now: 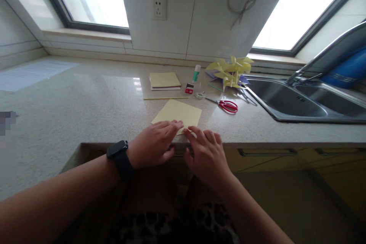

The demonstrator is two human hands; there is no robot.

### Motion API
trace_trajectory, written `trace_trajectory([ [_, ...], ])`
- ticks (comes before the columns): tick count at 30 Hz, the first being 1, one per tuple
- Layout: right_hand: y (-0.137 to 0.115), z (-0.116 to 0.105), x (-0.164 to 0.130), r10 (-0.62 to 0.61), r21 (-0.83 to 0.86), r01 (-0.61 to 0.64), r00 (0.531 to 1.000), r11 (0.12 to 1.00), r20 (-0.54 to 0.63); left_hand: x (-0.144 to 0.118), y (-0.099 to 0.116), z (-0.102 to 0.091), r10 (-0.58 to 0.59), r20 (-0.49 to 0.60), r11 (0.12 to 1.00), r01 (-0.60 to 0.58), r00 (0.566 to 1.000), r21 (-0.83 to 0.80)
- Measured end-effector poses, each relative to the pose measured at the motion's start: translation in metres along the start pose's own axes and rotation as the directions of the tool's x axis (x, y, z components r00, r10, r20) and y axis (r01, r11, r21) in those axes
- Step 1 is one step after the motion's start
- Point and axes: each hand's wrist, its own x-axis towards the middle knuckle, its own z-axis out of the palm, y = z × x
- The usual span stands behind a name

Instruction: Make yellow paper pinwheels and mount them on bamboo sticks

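A square sheet of pale yellow paper lies turned cornerwise at the counter's front edge. My left hand, with a black watch on its wrist, rests its fingers flat on the sheet's near left part, thumb apart. From the right, my right hand presses slightly bent fingertips on the near corner; its thumb hangs free below the counter edge. The fingers partly hide that corner, so I cannot tell whether it is folded. Just beyond the sheet lies a thin yellow stick.
Behind are a stack of paper, a glue stick, a small red-and-black box and a clear tape roll. Red-handled scissors lie right of the sheet. Yellow pinwheels sit beside the steel sink.
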Motion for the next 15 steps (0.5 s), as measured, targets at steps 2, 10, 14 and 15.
trace_trajectory([
  [2, 0.000, 0.000, 0.002, 0.003, -0.004, -0.003, 1.000, 1.000, 0.012, 0.000, 0.000, 0.000, -0.004, 0.009, 1.000, 0.004, 1.000, 0.007],
  [10, -0.001, 0.003, 0.010, 0.017, -0.001, -0.017, 0.998, 1.000, 0.055, -0.001, -0.001, 0.001, -0.011, 0.007, 1.000, 0.011, 1.000, -0.014],
  [14, -0.001, 0.002, 0.013, 0.016, 0.006, -0.016, 0.997, 1.000, 0.076, 0.000, -0.001, 0.001, -0.012, -0.008, 1.000, 0.012, 1.000, -0.028],
  [15, 0.000, 0.002, 0.013, 0.016, 0.007, -0.017, 0.997, 1.000, 0.079, 0.000, 0.000, 0.001, -0.017, -0.008, 1.000, 0.016, 1.000, -0.024],
])
